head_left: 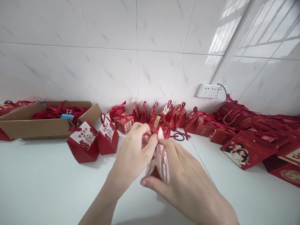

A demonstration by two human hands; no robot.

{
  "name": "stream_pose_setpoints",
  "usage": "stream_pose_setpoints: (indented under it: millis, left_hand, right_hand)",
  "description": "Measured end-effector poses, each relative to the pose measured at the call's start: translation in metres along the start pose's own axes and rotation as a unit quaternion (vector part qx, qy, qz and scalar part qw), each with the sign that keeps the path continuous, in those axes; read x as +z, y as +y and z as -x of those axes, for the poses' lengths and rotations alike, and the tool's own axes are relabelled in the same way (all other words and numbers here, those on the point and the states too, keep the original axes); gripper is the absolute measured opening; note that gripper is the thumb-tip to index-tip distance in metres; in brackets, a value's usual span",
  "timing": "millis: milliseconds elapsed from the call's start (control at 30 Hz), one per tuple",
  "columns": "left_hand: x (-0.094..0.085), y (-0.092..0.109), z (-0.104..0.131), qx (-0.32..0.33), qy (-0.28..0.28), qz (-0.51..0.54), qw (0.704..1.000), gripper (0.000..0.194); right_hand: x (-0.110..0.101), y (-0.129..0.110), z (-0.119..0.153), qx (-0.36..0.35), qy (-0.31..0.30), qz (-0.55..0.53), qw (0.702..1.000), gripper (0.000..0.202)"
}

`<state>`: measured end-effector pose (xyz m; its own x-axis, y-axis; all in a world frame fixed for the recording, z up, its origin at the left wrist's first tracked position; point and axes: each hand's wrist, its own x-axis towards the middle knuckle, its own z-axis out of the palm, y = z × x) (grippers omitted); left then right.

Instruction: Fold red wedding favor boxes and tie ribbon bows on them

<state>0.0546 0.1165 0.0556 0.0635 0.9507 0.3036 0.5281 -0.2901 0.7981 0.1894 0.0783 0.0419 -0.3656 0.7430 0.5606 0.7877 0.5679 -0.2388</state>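
Note:
A small red-and-white printed box (161,159) is between my two hands near the middle of the view, its lower part standing open toward me. My left hand (136,150) pinches a red ribbon at the top of this box, thumb against fingers. Around the box's right side curves my right hand (182,172), its fingertips at the ribbon and its thumb at the lower front edge. Parts of the box are hidden behind the fingers. Two red boxes with white tags, one (83,143) larger-looking and one (108,136) beside it, stand left of my hands.
A cardboard box (44,129) with red ribbons and a blue clip (67,116) is at the left. Several red boxes line the tiled wall. More red boxes (246,150) pile up on the right. A black ring (178,137) lies behind my hands, below a white power strip (209,91).

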Motion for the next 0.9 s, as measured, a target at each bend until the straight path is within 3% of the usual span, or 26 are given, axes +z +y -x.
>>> stream_pose_setpoints:
  millis: [67, 167, 267, 467, 600, 900]
  left_hand:
    - [0.001, 0.001, 0.001, 0.005, 0.004, -0.020, 1.000, 0.019]
    - [-0.002, 0.002, 0.002, 0.052, 0.043, -0.075, 0.995, 0.023]
    - [-0.008, 0.001, 0.002, 0.106, 0.086, -0.085, 0.987, 0.023]
    - [-0.017, 0.002, 0.004, 0.027, 0.051, 0.014, 0.998, 0.024]
    - [-0.018, 0.007, 0.006, 0.046, 0.017, 0.088, 0.995, 0.010]
    - [-0.018, 0.005, 0.005, 0.075, -0.005, 0.131, 0.989, 0.019]
  right_hand:
    - [0.007, -0.005, 0.001, 0.028, -0.025, 0.038, 0.999, 0.039]
    - [0.012, -0.002, -0.003, 0.077, -0.082, 0.054, 0.992, 0.006]
    - [0.007, 0.008, -0.009, 0.110, -0.119, -0.007, 0.987, 0.019]
    - [-0.009, 0.024, -0.013, 0.129, -0.031, -0.162, 0.978, 0.008]
    - [-0.014, 0.027, -0.012, 0.136, -0.001, -0.215, 0.967, 0.009]
    - [-0.011, 0.030, -0.013, 0.124, 0.011, -0.212, 0.969, 0.031]
